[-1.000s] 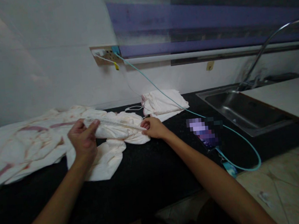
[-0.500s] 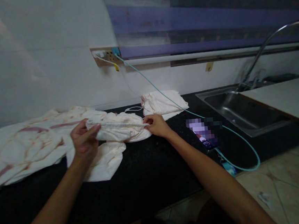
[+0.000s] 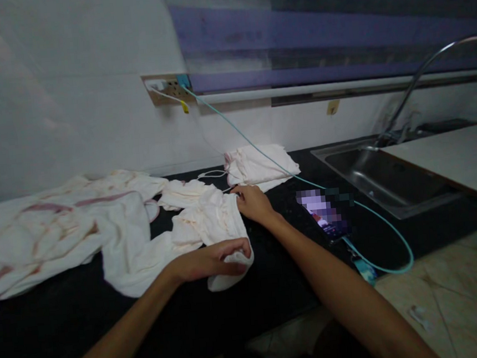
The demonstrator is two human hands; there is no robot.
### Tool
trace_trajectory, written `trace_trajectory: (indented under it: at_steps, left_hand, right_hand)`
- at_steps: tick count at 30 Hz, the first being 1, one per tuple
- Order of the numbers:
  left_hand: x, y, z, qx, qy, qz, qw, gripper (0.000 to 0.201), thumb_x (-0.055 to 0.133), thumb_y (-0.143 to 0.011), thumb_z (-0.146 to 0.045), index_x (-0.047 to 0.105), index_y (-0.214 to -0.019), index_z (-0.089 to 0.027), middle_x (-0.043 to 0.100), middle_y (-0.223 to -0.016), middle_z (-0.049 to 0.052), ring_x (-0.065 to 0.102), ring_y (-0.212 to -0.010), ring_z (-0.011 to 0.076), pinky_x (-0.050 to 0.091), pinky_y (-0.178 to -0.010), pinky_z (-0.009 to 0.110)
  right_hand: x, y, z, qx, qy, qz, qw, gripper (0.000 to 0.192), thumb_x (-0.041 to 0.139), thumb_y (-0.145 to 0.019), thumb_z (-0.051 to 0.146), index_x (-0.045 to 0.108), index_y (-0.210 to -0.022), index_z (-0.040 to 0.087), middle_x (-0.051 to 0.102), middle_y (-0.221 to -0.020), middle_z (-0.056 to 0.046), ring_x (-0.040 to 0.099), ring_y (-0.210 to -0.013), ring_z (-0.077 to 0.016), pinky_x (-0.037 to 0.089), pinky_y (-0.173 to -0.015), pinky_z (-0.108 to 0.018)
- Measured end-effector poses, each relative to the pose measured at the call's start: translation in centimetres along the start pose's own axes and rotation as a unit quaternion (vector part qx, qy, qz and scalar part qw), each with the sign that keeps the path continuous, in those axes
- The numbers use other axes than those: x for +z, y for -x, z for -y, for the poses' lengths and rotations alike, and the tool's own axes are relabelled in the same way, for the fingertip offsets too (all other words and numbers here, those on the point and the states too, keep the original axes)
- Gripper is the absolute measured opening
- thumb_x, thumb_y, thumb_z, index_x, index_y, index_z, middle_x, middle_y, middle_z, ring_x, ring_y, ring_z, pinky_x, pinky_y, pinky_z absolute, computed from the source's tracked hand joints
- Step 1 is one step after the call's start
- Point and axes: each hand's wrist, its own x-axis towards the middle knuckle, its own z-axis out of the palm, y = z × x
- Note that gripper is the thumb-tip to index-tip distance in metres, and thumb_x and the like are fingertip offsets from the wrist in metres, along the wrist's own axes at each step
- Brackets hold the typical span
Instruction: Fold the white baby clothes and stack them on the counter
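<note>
Black table (image 3: pixel 282 292) carries a striped cloth (image 3: pixel 51 234) at left, rumpled and unfolded; in the middle, the white cloth (image 3: pixel 217 217) also looks loose, while the bundle (image 3: pixel 262 166) behind is already folded. The left hand (image 3: pixel 207 259) curls its fingers round the white cloth's near edge; the right hand (image 3: pixel 255 204) seems to pinch its far end.

Dim, greyish light here, pale glare streaking wall (image 3: pixel 6 60) at upper left! Glints on curved faucet (image 3: pixel 406 96), sheen inside steel sink (image 3: pixel 378 180). Shadow hugging underside of socket panel (image 3: pixel 168 90). Bench (image 3: pixel 185 334) sinking near-black beneath white cloth (image 3: pixel 215 220). Phone (image 3: pixel 324 217) glowing, partly pixelated. Edges showing wide-angle stretch.
</note>
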Motion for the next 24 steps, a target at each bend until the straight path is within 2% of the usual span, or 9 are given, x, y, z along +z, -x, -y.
trace_trajectory:
  at_steps: [4, 7, 9, 10, 12, 14, 17, 21, 24]
  left_hand:
    - [-0.1, 0.5, 0.1, 0.009, 0.006, 0.034, 0.999, 0.043, 0.064, -0.087, -0.061, 0.051, -0.101, -0.022, 0.052, -0.095, -0.001, 0.047, -0.087, 0.0157, 0.043, -0.08, 0.024]
    - [0.3, 0.5, 0.1, 0.025, -0.023, 0.06, 0.998, 0.041, 0.063, -0.089, -0.059, 0.052, -0.103, -0.022, 0.054, -0.098, 0.0, 0.048, -0.089, 0.0162, 0.043, -0.083, 0.025]
    - [0.9, 0.3, -0.1, 0.029, -0.045, 0.065, 0.996, 0.04, 0.064, -0.089, -0.056, 0.052, -0.106, -0.022, 0.055, -0.098, 0.0, 0.048, -0.088, 0.016, 0.044, -0.08, 0.025]
    - [1.2, 0.2, -0.4, 0.021, -0.048, 0.063, 0.997, 0.039, 0.063, -0.09, -0.055, 0.051, -0.108, -0.023, 0.055, -0.097, 0.0, 0.049, -0.085, 0.0155, 0.044, -0.076, 0.024]
    - [2.0, -0.1, -1.1, -0.008, -0.053, 0.064, 0.997, 0.035, 0.057, -0.094, -0.051, 0.048, -0.113, -0.024, 0.055, -0.094, 0.0, 0.05, -0.078, 0.0142, 0.043, -0.067, 0.023]
    - [3.0, -0.5, -2.3, -0.025, -0.084, 0.053, 0.995, 0.029, 0.051, -0.098, -0.046, 0.047, -0.117, -0.025, 0.058, -0.094, 0.0, 0.053, -0.073, 0.0137, 0.042, -0.061, 0.024]
    - [4.8, -1.2, -4.4, -0.012, -0.174, 0.022, 0.984, 0.027, 0.052, -0.098, -0.04, 0.052, -0.12, -0.025, 0.066, -0.096, 0.003, 0.061, -0.076, 0.0167, 0.043, -0.061, 0.026]
    - [7.3, -1.7, -7.4, 0.046, -0.266, 0.002, 0.963, 0.033, 0.053, -0.098, -0.034, 0.059, -0.129, -0.024, 0.074, -0.117, 0.008, 0.071, -0.101, 0.0247, 0.054, -0.08, 0.034]
    - [7.4, -1.3, -9.2, 0.078, -0.336, -0.025, 0.938, 0.041, 0.053, -0.101, -0.035, 0.059, -0.14, -0.024, 0.07, -0.133, 0.01, 0.07, -0.115, 0.0285, 0.053, -0.096, 0.04]
  right_hand:
    - [0.1, -0.6, -0.1, 0.035, -0.14, 0.075, 0.987, 0.032, 0.06, -0.082, 0.006, 0.081, -0.103, 0.017, 0.075, -0.082, -0.003, 0.064, -0.071, -0.0154, 0.051, -0.075, -0.026]
    - [-0.3, -1.0, -0.2, 0.133, -0.312, 0.153, 0.928, 0.027, 0.06, -0.082, 0.009, 0.079, -0.099, 0.017, 0.073, -0.077, -0.001, 0.064, -0.066, -0.013, 0.053, -0.069, -0.024]
    - [-0.6, -1.1, -0.2, 0.196, -0.392, 0.175, 0.882, 0.02, 0.061, -0.085, 0.017, 0.078, -0.096, 0.017, 0.074, -0.08, -0.002, 0.066, -0.067, -0.0135, 0.055, -0.066, -0.025]
    - [-0.6, -1.1, -0.3, 0.217, -0.403, 0.172, 0.872, 0.018, 0.061, -0.087, 0.022, 0.077, -0.094, 0.017, 0.074, -0.08, -0.003, 0.066, -0.066, -0.0137, 0.055, -0.064, -0.025]
    - [-0.6, -1.2, -0.5, 0.232, -0.361, 0.136, 0.893, 0.016, 0.064, -0.088, 0.028, 0.075, -0.09, 0.016, 0.072, -0.076, -0.003, 0.064, -0.063, -0.0133, 0.052, -0.058, -0.023]
    - [-0.4, -1.2, -0.7, 0.22, -0.288, 0.084, 0.928, 0.013, 0.07, -0.082, 0.023, 0.073, -0.093, 0.015, 0.071, -0.074, -0.001, 0.061, -0.061, -0.0124, 0.048, -0.055, -0.021]
    - [-0.3, -1.4, -1.2, 0.203, -0.236, 0.054, 0.949, 0.036, 0.071, -0.071, 0.006, 0.071, -0.106, 0.015, 0.074, -0.083, -0.001, 0.064, -0.064, -0.0127, 0.047, -0.056, -0.021]
    - [-1.3, -1.6, -1.8, 0.172, -0.208, 0.048, 0.962, 0.036, 0.067, -0.071, 0.004, 0.071, -0.105, 0.014, 0.076, -0.088, -0.004, 0.068, -0.074, -0.0156, 0.053, -0.067, -0.025]
    - [-2.4, -1.6, -2.5, 0.149, -0.174, 0.016, 0.973, 0.034, 0.067, -0.07, 0.004, 0.072, -0.102, 0.015, 0.075, -0.103, -0.007, 0.069, -0.094, -0.0188, 0.054, -0.087, -0.03]
